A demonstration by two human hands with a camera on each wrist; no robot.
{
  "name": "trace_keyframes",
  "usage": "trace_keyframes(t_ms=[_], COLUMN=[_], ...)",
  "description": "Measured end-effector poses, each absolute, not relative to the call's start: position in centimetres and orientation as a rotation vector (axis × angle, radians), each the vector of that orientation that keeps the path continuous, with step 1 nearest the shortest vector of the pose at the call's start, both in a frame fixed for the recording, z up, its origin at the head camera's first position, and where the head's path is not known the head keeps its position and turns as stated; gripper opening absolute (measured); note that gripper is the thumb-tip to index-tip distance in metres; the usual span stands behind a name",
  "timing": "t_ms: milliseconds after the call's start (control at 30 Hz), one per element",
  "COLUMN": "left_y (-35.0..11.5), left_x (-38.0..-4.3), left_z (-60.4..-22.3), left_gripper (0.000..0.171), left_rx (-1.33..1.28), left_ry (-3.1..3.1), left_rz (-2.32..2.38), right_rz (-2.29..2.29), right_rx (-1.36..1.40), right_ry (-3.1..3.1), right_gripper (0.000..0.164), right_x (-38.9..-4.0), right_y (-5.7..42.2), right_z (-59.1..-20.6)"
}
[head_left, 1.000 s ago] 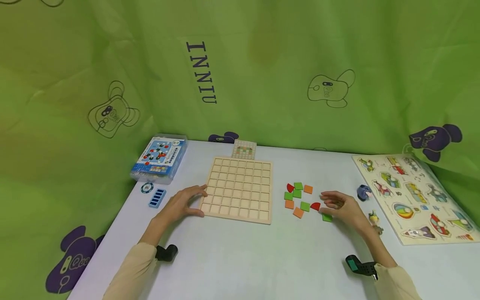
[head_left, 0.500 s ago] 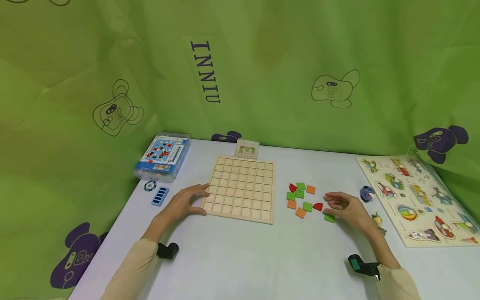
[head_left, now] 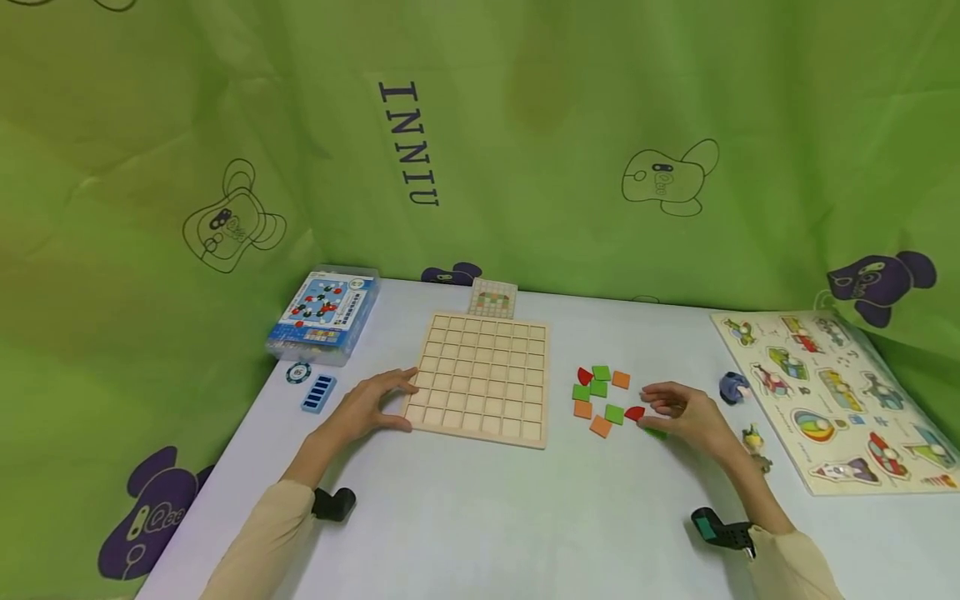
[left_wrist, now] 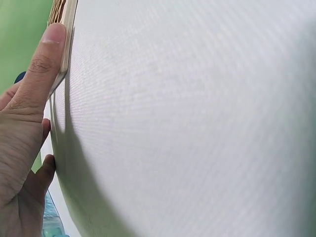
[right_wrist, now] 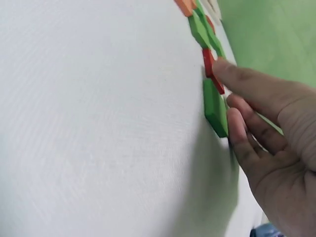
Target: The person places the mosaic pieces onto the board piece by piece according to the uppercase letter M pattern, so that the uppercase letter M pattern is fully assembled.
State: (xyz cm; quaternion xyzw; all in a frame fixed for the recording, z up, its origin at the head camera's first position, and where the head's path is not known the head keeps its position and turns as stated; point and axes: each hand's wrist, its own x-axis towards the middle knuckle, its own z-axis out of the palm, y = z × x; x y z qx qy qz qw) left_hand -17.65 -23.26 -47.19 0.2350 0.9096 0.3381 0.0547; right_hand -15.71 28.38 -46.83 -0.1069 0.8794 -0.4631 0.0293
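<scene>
A square wooden grid board (head_left: 480,379) lies on the white table. My left hand (head_left: 367,402) is at its left edge, with the thumb at the near corner; in the left wrist view the thumb (left_wrist: 42,66) lies along the board's side (left_wrist: 66,54). To the right of the board lie several green and orange square tiles and two red quarter-round pieces. My right hand (head_left: 688,418), fingers loosely bent, is over a green tile (head_left: 656,432), partly hiding it. Its thumb overlaps a red quarter-round piece (right_wrist: 209,63) in the right wrist view.
A pattern card (head_left: 492,298) touches the board's far edge. At left are a boxed set (head_left: 324,317), a round chip (head_left: 297,372) and a blue block (head_left: 318,393). A picture puzzle board (head_left: 832,400) lies at right, near small figurines (head_left: 732,387). Green cloth (head_left: 525,150) hangs behind.
My right hand has shifted slightly left over the green tile and covers more of it. The left hand stays at the board; the head view has swung slightly.
</scene>
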Motion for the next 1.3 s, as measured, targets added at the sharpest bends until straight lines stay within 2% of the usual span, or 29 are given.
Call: trace_keyframes(t_ms=[233,667,967,1300], left_y=[-23.4,-23.5,-23.5,-23.4], left_x=[-17.7,-17.6,-17.5,-18.0], left_z=[-47.3,-47.6,-47.6,-47.3], left_gripper=[0.058,0.058,0.058,0.058], left_rx=[0.727,0.733,0.731,0.713], left_ry=[2.758,2.764,2.765,2.765], left_rz=[1.061,1.045,1.034,1.008], right_rz=[-1.383,-1.568,-1.598,-1.829], right_rx=[-0.427,-0.538,-0.350,-0.206], right_ry=[2.733,2.601,2.597,2.524], right_gripper=[0.036,0.036,0.036,0.043], right_x=[-16.9,-17.4,-17.0,-17.6], right_y=[28.4,29.8,29.8,27.1], right_z=[-47.0,-47.6,-47.3,-46.6])
